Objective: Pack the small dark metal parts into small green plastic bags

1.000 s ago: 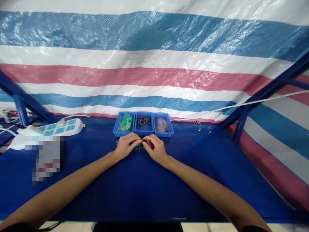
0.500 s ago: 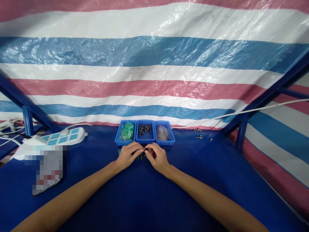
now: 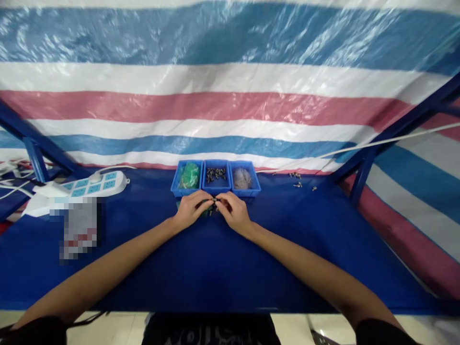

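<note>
In front of the blue bins, my left hand (image 3: pixel 190 210) and my right hand (image 3: pixel 235 213) meet with fingers pinched. Between the fingertips is a small dark metal part (image 3: pixel 214 199), too small to name and partly covered by the fingers. Under the hands are more small pieces, one of them dark green; the fingers hide most of them. Just beyond the hands stand three bins: the left bin (image 3: pixel 176 190) has a green plastic bag (image 3: pixel 189 175), the middle bin (image 3: pixel 217 190) has several small dark metal parts (image 3: pixel 215 174), and the right bin (image 3: pixel 246 192) has a clear bag (image 3: pixel 242 178).
On the blue table (image 3: pixel 215 273), small metal parts (image 3: pixel 297 184) lie loose at the back right. A white power strip (image 3: pixel 97 184) and a blurred-out object (image 3: pixel 82 227) are at the left. A white cable (image 3: pixel 341 151) crosses the right side, before the striped sheet (image 3: pixel 201 105).
The view has tipped downward, so the table's front edge and my dark clothing now show. My hands stay together at the same place by the bins, still pinched.
</note>
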{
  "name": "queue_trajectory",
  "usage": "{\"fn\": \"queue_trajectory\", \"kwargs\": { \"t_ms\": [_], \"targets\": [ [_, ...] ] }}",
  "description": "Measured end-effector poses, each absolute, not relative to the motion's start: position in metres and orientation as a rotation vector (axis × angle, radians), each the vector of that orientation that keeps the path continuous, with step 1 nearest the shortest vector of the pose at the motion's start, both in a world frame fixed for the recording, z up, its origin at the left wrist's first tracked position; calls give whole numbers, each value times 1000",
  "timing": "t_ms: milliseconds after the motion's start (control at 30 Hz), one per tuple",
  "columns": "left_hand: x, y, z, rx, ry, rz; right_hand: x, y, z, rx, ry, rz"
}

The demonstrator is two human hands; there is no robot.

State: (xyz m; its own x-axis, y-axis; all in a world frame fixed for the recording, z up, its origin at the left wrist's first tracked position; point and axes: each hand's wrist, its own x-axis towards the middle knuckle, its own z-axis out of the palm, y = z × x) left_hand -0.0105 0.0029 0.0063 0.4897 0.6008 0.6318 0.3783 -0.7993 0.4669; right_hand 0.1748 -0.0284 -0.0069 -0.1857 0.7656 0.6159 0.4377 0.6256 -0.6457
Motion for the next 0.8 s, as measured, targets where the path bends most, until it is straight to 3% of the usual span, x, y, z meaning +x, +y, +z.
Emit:
{"fn": "queue_trajectory", "kwargs": {
  "t_ms": [800],
  "targets": [
    [-12, -1, -5, 2316, 982, 1439, 174, -26, -12, -984, -1847, 378]
  ]
}}
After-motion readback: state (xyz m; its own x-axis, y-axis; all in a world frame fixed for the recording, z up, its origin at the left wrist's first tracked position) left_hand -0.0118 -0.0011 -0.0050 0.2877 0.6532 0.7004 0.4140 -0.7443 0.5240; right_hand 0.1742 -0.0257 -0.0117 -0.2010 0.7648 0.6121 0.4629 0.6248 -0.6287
